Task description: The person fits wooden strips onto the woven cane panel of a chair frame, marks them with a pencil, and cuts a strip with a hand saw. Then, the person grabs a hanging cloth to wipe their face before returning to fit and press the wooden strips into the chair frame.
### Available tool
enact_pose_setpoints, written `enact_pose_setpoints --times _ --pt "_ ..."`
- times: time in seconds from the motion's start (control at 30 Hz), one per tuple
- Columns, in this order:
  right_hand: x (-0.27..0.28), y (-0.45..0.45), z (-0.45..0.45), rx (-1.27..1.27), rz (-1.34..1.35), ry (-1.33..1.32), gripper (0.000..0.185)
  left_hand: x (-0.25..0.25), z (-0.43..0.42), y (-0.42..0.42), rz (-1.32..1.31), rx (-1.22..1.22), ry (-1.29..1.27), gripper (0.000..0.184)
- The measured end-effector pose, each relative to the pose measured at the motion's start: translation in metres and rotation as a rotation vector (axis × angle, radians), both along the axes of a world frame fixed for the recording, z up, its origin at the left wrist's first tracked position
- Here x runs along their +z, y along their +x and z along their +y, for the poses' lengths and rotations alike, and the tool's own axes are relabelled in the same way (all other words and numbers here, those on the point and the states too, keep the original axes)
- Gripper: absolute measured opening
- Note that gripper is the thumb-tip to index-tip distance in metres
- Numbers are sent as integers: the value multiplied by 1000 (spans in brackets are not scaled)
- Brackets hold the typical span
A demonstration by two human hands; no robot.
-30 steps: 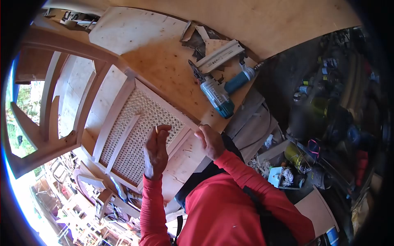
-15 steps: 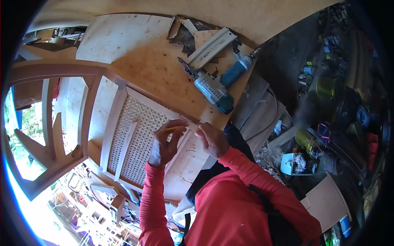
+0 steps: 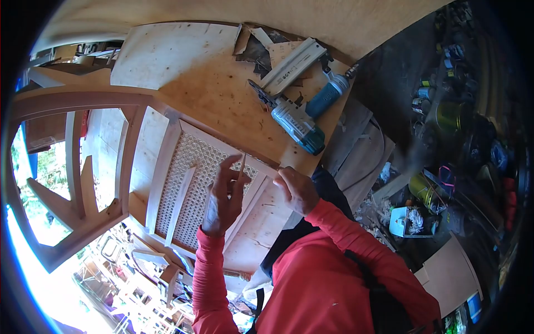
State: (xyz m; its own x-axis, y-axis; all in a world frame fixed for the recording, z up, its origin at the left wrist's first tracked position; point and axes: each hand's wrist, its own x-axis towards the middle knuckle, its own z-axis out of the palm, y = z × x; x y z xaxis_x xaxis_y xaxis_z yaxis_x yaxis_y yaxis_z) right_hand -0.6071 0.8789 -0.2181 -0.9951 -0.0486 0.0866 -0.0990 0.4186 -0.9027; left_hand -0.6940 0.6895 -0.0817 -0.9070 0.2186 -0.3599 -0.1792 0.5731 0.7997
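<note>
A wooden frame with a woven cane panel (image 3: 196, 161) lies on the workbench in front of me. Above the panel, my left hand (image 3: 224, 197) pinches a thin tan pencil (image 3: 242, 163), which points upward. My right hand (image 3: 298, 191) is curled at the near right corner of the frame's rail (image 3: 260, 165), its fingers closed on the edge. A pale wooden slat (image 3: 181, 201) runs across the cane.
A teal nail gun (image 3: 297, 127) lies on the plywood bench top (image 3: 222, 103), near torn sandpaper pieces (image 3: 253, 53). A slatted wooden chair frame (image 3: 72, 167) stands at left. Cans and a white container (image 3: 405, 221) clutter the dark floor at right.
My left hand has turned the pencil from lying sideways to pointing upward. My right hand's fingers have closed in at the frame corner. The view has shifted slightly.
</note>
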Motion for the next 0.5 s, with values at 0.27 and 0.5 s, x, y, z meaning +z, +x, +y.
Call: enact_pose_setpoints --times 0.27,0.5 --pt "-4 0 0 21 -16 -28 22 5 -14 -12 -164 -83 271 35" --pt "0 -1 2 16 -8 -46 22 -28 -1 -28 196 -392 121 21"
